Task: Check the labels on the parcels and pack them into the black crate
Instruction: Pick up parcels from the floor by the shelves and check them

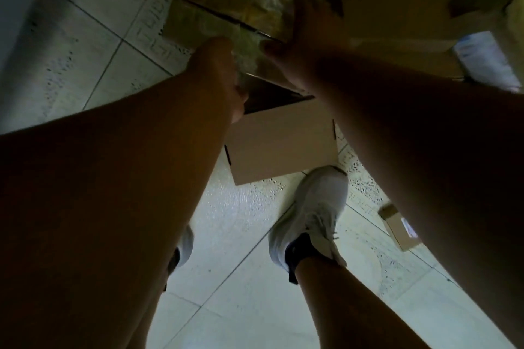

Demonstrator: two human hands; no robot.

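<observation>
Gripping a glossy, tape-wrapped cardboard parcel (226,8), your left hand (224,71) and right hand (300,45) clasp its near edge above pale speckled floor tiles (85,45).

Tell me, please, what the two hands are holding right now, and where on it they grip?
Both hold the taped cardboard parcel at its near end: the left hand on the near left corner, the right hand on the near right edge.

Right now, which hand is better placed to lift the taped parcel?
Right, probably. The right hand already grips the taped parcel at its near corner; the left hand only touches its near edge, grip unclear.
</observation>
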